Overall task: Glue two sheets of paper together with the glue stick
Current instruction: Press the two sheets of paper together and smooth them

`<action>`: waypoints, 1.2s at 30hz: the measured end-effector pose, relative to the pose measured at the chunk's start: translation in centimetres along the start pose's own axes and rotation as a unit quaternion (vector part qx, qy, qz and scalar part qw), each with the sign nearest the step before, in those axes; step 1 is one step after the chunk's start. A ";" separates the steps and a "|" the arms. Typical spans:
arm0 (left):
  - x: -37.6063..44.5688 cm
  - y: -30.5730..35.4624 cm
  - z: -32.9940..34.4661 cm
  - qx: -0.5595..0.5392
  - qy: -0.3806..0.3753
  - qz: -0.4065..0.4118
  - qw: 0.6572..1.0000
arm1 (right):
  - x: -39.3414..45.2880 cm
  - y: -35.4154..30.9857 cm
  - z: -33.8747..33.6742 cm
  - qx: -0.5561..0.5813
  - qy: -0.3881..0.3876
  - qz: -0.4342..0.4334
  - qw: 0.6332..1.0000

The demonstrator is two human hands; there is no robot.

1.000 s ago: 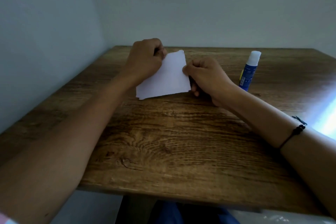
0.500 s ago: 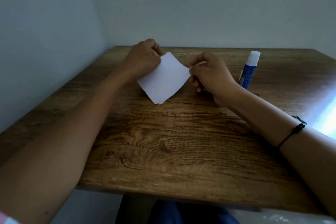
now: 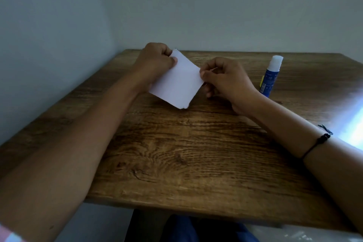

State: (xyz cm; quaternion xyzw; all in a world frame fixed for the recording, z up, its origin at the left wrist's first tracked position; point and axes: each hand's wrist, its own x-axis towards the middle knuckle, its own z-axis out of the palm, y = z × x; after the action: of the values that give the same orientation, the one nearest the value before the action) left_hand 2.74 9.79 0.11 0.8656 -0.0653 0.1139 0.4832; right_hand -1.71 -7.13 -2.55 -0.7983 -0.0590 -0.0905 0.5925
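Note:
A small white piece of paper (image 3: 177,82) is held just above the wooden table (image 3: 186,153), turned like a diamond with one corner pointing down. My left hand (image 3: 155,63) pinches its upper left corner. My right hand (image 3: 224,80) pinches its right corner between thumb and forefinger. I cannot tell whether it is one sheet or two pressed together. A blue glue stick (image 3: 270,76) with a white cap stands upright on the table, just right of my right hand.
The table sits in a corner, with pale walls at the left and at the back. Bright light falls on the table's right edge (image 3: 351,124). A black cord bracelet (image 3: 318,141) is on my right wrist.
Both hands have turned the paper clockwise, from lying nearly flat to a diamond with one corner down. The glue stick has not moved.

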 end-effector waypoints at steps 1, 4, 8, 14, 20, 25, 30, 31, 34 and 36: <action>0.0 0.0 0.2 -0.005 0.016 -0.001 1.000 | -0.1 0.0 0.1 0.008 -0.010 -0.002 1.000; 0.0 -0.2 0.6 -0.032 0.041 -0.008 0.999 | -0.3 -0.2 0.4 0.032 -0.042 -0.007 0.999; 0.2 0.0 0.2 -0.069 0.057 -0.042 0.995 | -0.1 -0.2 0.5 0.026 -0.051 0.017 0.998; -0.8 0.7 -0.7 0.043 -0.142 -0.012 0.989 | -0.3 -0.6 -0.1 -0.247 -0.085 -0.119 0.958; -1.6 1.1 -0.9 0.147 -0.299 -0.004 0.943 | -0.4 -0.3 -0.6 -0.405 -0.116 -0.210 0.882; -1.7 1.1 -0.6 0.204 -0.362 0.017 0.909 | 0.2 0.4 -1.0 -0.465 -0.117 -0.244 0.843; -1.8 1.3 -0.6 0.236 -0.367 0.022 0.900 | 0.6 1.1 -0.8 -0.513 -0.113 -0.295 0.798; -1.9 1.4 -0.6 0.238 -0.372 0.026 0.897 | 0.6 1.1 -0.8 -0.521 -0.111 -0.300 0.791; -2.2 1.6 -0.5 0.273 -0.374 0.041 0.885 | 0.5 1.2 -0.7 -0.547 -0.109 -0.291 0.777; -2.4 1.8 -0.4 0.297 -0.363 0.048 0.882 | 0.4 1.1 -0.8 -0.558 -0.107 -0.283 0.772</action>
State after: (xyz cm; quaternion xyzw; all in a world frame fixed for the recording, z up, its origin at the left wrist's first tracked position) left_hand -0.06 9.24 1.18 0.9451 -0.2408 -0.1709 0.1398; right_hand -1.14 -8.21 -3.29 -0.9405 -0.2844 -0.1847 -0.0200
